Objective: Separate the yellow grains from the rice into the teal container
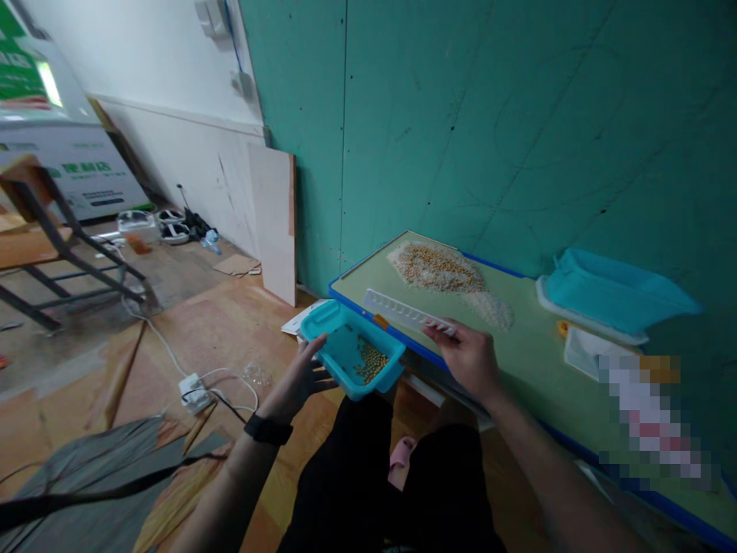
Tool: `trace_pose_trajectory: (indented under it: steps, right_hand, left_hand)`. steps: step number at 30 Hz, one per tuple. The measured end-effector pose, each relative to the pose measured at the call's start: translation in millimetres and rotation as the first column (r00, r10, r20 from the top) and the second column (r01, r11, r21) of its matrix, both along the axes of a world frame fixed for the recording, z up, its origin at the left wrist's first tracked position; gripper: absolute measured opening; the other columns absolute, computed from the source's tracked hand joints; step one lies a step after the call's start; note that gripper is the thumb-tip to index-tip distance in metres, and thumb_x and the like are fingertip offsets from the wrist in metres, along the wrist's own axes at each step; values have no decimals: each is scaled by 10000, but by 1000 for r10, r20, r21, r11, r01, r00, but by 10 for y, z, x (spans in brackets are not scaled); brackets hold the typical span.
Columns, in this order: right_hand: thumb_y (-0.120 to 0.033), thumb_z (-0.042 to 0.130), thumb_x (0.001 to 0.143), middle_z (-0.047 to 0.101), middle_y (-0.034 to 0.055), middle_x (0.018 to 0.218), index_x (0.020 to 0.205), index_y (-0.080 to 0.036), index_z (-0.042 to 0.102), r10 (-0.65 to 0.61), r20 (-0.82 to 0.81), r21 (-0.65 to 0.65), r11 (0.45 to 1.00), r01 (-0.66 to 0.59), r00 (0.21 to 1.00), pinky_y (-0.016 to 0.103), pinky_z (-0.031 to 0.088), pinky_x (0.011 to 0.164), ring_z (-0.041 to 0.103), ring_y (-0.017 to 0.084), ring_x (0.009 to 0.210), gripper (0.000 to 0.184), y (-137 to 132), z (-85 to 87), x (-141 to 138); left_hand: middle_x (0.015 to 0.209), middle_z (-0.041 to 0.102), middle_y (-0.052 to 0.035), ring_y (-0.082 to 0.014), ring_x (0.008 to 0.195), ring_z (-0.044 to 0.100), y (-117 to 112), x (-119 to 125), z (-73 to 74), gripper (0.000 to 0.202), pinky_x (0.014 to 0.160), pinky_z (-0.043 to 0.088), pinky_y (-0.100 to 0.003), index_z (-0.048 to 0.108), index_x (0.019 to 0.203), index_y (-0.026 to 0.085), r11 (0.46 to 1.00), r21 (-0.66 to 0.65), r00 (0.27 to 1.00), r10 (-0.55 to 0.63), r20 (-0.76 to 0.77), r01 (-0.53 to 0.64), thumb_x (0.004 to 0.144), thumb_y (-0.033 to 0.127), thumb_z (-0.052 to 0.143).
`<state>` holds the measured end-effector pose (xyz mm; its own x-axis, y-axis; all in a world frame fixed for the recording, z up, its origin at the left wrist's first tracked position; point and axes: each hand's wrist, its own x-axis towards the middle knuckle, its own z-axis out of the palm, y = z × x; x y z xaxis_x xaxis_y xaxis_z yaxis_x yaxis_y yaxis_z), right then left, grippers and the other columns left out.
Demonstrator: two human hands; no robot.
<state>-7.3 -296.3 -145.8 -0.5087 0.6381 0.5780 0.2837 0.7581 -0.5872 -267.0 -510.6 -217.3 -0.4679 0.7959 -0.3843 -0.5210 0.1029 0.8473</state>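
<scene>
My left hand (299, 378) grips the near side of a small teal tray (339, 349) and holds it just below the table's front edge. Several yellow beans (371, 361) lie in the tray's right corner. My right hand (467, 355) is closed on one end of a white comb-like strip (403, 311) that lies flat on the green tabletop (530, 346) near its blue edge. Further back on the table lies a pile of yellow beans mixed with white grains (441, 269), apart from both hands.
A teal lidded container on a white tray (610, 292) stands at the table's back right, with a white piece (584, 349) in front of it. A teal wall rises behind. A power strip with cables (196, 392) lies on the wooden floor to the left.
</scene>
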Motion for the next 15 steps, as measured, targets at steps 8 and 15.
trace_pose_trajectory:
  steps: [8,15]
  right_hand:
    - [-368,858,904,833,132,721,715,-180,826,-343,88,-42,937,347,935,348,533,673,790,300,726,268,1057,374,-254]
    - [-315,870,888,729,68,590,647,-185,776,-319,100,-82,941,327,943,317,455,640,714,249,667,289,1256,301,-319]
  left_hand:
    - [1268,836,-106,-277,980,854,72,368,-100,975,831,669,-372,511,1673,339,992,-31,992,-122,30,123,912,826,876]
    - [1548,749,-177,-312,1130,865,84,563,-94,907,896,692,-412,451,1698,343,996,-36,997,-78,8,78,994,765,835]
